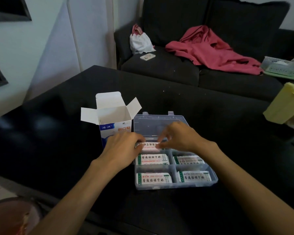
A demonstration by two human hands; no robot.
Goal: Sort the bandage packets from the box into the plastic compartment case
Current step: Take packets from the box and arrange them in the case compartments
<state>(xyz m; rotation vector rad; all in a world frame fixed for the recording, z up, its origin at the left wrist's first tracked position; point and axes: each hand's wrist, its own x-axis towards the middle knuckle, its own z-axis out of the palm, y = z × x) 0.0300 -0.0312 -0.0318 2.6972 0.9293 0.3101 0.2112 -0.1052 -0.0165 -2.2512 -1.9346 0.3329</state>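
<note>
Holding one small white bandage packet with red and black print [149,146] between them, both hands meet just above the middle of the frame. My left hand [121,149] comes in from the lower left with its forearm slanting up to the right, and its fingers curl round the left end of the packet. My right hand [180,136] comes in from the lower right, knuckles up, and its thumb and first fingers pinch the right end. I see the packet sitting over the top left pocket of the clear plastic compartment case [176,185], but I cannot tell if it touches the bottom.

The case lies open on the black table [210,116], a little right of the middle, with its see-through lid [158,121] tipped back behind it. Four more white packets with green edges fill the pockets lower down: one at middle left [152,159], one at middle right [188,159], one at lower left [154,178] and one at lower right [193,176].

A white and blue cardboard box with open flaps [111,116] stands upright just beside the left of the case, behind my left hand.

Up at the top of the frame is a dark sofa [236,77] with a pink cloth [210,50], a white bag [140,42] and a white phone [147,56] on it. A pale yellow plastic box [285,104] is at the right edge.
</note>
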